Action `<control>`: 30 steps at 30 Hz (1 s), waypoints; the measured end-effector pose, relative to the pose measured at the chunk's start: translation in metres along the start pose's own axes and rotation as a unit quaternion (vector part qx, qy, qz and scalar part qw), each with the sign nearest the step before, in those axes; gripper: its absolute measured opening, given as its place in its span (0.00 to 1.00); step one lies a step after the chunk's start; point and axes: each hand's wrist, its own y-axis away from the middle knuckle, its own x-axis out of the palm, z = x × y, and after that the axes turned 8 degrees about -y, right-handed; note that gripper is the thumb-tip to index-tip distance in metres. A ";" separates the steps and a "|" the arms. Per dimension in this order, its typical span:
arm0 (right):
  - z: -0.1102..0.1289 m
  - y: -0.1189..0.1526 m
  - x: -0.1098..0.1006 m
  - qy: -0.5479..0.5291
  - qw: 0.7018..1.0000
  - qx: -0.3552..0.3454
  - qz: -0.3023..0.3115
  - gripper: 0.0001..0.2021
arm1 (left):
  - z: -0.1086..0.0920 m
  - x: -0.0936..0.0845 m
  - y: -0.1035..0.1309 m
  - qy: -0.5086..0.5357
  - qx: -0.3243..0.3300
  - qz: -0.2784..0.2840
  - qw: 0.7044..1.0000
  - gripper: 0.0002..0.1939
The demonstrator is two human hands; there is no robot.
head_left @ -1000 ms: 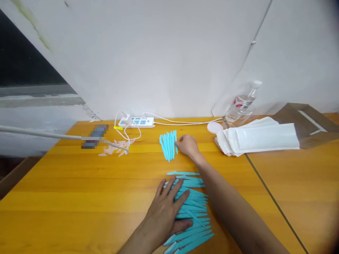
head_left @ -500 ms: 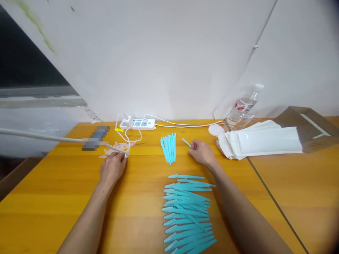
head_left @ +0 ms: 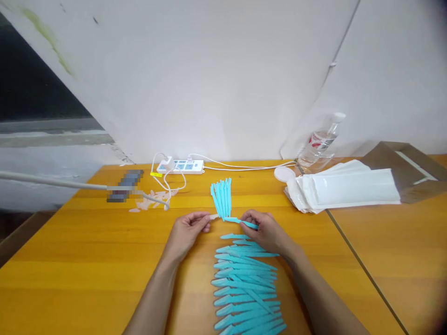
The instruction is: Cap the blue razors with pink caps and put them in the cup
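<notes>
My left hand is closed in a pinch on a small pale translucent cap, its tip pointing right. Facing it, my right hand grips a light-blue eyebrow razor with the blade end toward the cap. The two ends are close but look apart. Just beyond them lies a small fan of blue razors. Nearer to me, a long column of blue razors lies crosswise, many with pale ends; my right hand partly covers its far end. More pale caps are scattered at the left.
A white power strip with cables stands against the wall. A pixelated dark object and a thick cable are at left. At right are white packets, a round white disc, a water bottle and a brown box.
My left hand has moved right from the loose caps, bringing one cap. My right hand has come nearer to me and slightly left with a razor, so both now meet before the fan.
</notes>
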 end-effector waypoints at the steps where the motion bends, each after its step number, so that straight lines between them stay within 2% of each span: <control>1: 0.000 0.001 0.000 -0.006 1.000 -0.001 0.005 0.07 | 0.001 0.007 0.001 0.008 -0.001 0.003 1.000 0.21; 3: -0.001 0.002 -0.001 -0.015 1.000 -0.003 0.014 0.07 | 0.002 0.014 0.004 0.014 -0.008 0.012 1.000 0.20; 8: 0.002 0.002 -0.003 -0.004 0.999 0.006 0.032 0.07 | 0.004 0.020 0.009 0.012 -0.004 0.029 1.000 0.20; 15: 0.007 0.001 0.004 0.027 0.998 -0.008 0.049 0.08 | 0.006 0.032 0.008 0.003 0.005 0.057 0.998 0.21; 19: 0.011 0.002 0.001 0.025 0.998 0.002 0.058 0.10 | 0.000 0.029 0.015 -0.005 -0.002 0.067 0.998 0.20; 21: 0.012 0.000 -0.006 0.015 0.998 0.037 0.051 0.12 | -0.003 0.023 0.026 -0.018 -0.003 0.074 0.997 0.19; 26: 0.000 -0.020 -0.023 0.109 0.980 0.147 -0.076 0.14 | 0.004 0.012 0.070 -0.073 -0.026 0.096 0.992 0.18; 30: -0.009 -0.049 -0.016 0.176 0.965 0.181 -0.072 0.13 | 0.019 0.023 0.099 -0.121 -0.020 0.110 0.986 0.17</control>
